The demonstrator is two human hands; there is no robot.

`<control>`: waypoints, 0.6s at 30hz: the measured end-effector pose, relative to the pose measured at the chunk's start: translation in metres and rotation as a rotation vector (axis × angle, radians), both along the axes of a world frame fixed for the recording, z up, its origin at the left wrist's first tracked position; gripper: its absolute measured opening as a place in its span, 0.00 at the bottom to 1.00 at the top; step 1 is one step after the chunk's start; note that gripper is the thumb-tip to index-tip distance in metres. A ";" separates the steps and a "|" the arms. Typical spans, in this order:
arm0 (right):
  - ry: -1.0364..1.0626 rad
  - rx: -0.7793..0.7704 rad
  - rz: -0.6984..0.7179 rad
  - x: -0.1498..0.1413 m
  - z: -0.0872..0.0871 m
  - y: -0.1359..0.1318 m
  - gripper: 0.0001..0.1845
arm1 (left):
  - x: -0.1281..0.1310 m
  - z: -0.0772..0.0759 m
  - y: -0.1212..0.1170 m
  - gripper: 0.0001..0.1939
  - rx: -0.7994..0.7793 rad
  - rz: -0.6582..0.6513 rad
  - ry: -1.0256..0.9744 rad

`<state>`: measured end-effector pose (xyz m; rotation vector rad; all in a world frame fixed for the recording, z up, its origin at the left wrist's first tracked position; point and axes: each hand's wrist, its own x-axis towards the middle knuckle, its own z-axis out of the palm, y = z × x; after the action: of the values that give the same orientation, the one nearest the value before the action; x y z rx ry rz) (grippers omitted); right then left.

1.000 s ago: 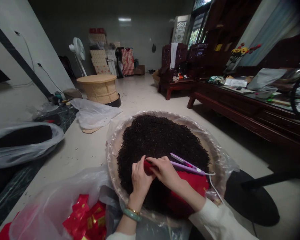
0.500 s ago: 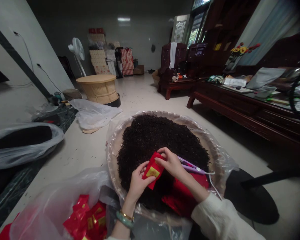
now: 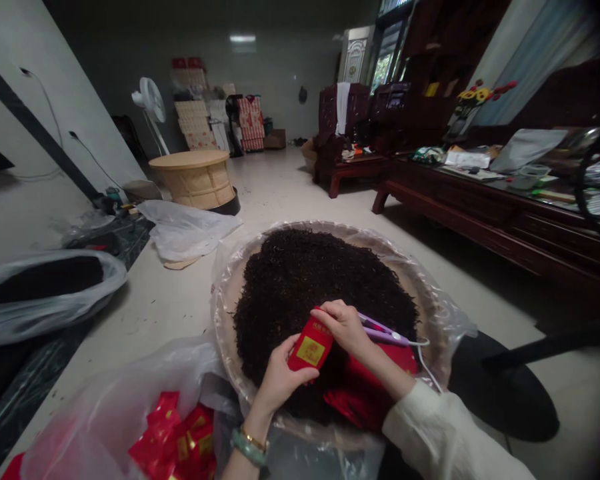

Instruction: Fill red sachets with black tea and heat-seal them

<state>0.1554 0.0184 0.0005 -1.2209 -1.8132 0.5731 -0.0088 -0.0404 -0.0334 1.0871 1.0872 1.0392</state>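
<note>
Both hands hold one small red packet (image 3: 310, 352) with a gold square on its front, above a wide round basket (image 3: 223, 313) lined with clear plastic. My left hand (image 3: 276, 377) grips the packet's lower left side, thumb across the front. My right hand (image 3: 344, 327) pinches its top edge. Dark, dry tea leaves (image 3: 315, 273) are heaped in the basket. Under my right forearm lie red packets (image 3: 365, 383) on the leaves. Beside them rests a purple hand-held sealer (image 3: 387, 335) with a white cord, partly hidden by my right hand.
At lower left, a clear plastic bag (image 3: 105, 393) holds several red packets (image 3: 173, 437). Another bag (image 3: 113, 270) of dark leaves stands at far left. A black round stand base (image 3: 505, 393) is right of the basket. A long wooden table (image 3: 480, 213) runs along the right.
The packet has been turned so its gold square faces me more squarely. My right hand has moved slightly lower and its fingers have closed over the packet's top edge.
</note>
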 end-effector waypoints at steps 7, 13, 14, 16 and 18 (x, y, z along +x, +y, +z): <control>-0.010 0.033 0.138 0.004 0.007 0.000 0.30 | -0.004 0.008 0.001 0.32 0.033 -0.043 0.062; -0.208 0.107 0.291 -0.002 0.031 -0.013 0.19 | 0.008 0.005 0.002 0.22 0.039 -0.011 0.144; -0.261 0.085 0.289 -0.004 0.035 -0.015 0.18 | 0.010 0.003 0.002 0.22 0.047 0.009 0.175; -0.387 0.033 0.308 -0.005 0.042 -0.018 0.18 | 0.012 -0.002 0.001 0.20 0.066 0.027 0.225; -0.498 0.004 0.383 -0.005 0.047 -0.020 0.19 | 0.012 -0.007 0.001 0.17 0.084 0.015 0.241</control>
<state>0.1504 -0.0014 0.0473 -1.0798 -2.4986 0.5006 0.0036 -0.0397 -0.0405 1.2985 1.2534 0.9908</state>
